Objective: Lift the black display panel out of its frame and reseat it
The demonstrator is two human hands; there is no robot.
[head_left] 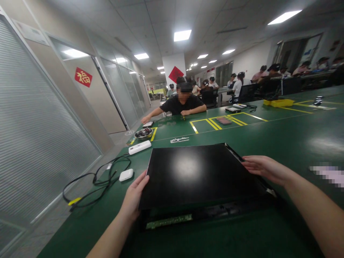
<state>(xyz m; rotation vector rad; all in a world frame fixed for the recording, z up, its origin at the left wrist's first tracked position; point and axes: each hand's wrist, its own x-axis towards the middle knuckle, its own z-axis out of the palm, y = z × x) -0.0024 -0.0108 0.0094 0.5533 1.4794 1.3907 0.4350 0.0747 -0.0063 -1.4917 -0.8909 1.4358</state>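
Observation:
A flat black screen panel (193, 175) with a glossy reflection is in front of me, tilted, its left side apart from the black frame (215, 212) below. My left hand (135, 193) grips the panel's left edge, thumb on top and fingers partly hidden beneath. At the right edge, my right hand (264, 168) is closed on the side of the panel and frame, its fingertips hidden behind the rim. A green circuit board strip (169, 221) shows along the near side, under the panel.
Left on the green table (295, 143) lie black cables (103, 182), a small white box (126, 175) and a white power bank (139, 147). White strips (179, 140) and a metal bowl (143, 133) are beyond. A person (182, 102) sits opposite; a yellow tray (278, 103) is far right.

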